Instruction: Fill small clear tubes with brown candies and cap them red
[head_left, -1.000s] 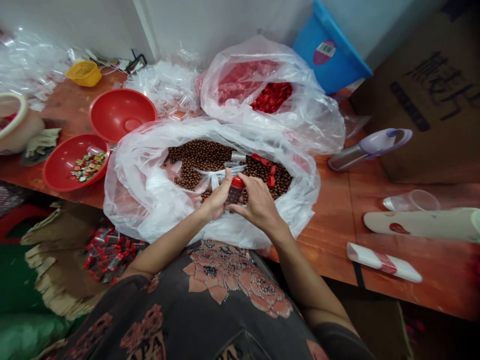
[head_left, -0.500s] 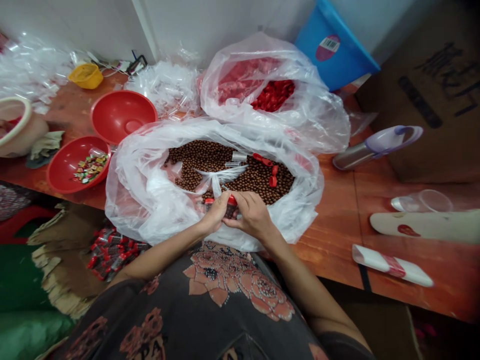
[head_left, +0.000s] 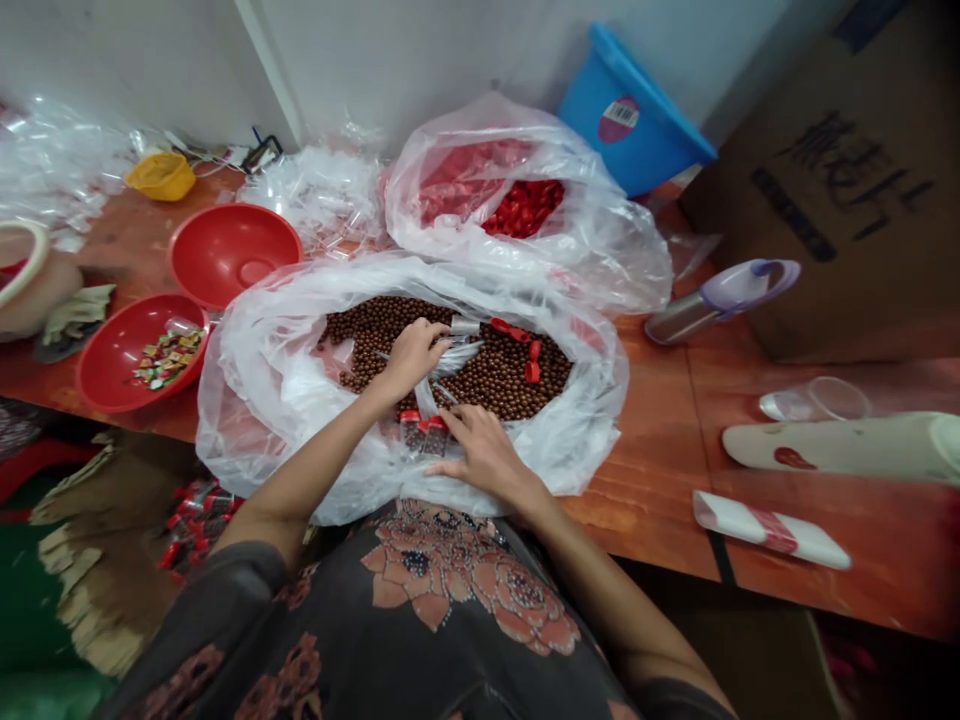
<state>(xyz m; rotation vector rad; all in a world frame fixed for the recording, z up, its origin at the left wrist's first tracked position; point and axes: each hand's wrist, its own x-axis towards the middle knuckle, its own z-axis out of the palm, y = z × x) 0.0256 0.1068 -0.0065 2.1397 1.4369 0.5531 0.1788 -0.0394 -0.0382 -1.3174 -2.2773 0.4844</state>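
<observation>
A big clear plastic bag (head_left: 255, 390) lies open in front of me, full of small brown beads (head_left: 502, 375). My left hand (head_left: 411, 355) reaches into the beads with its fingers curled around a clear empty tube (head_left: 459, 354). Another clear tube (head_left: 465, 325) and a few loose red caps (head_left: 525, 345) lie on the beads. My right hand (head_left: 480, 452) rests at the bag's near edge, fingers stretched out, touching the bead-filled tubes with red caps (head_left: 421, 430) that lie there.
Behind it is a second bag of red caps (head_left: 525, 205). Two red bowls (head_left: 232, 250), one holding small coloured bits (head_left: 166, 352), sit to the left. A flask (head_left: 712, 300), a blue bin (head_left: 630, 120) and a cardboard box (head_left: 847, 190) are to the right. Filled tubes (head_left: 199, 520) are piled below the table's edge.
Both hands held one capped tube together. The right hand has since laid it at the bag's near edge, and the left hand has reached forward into the beads to the clear tubes.
</observation>
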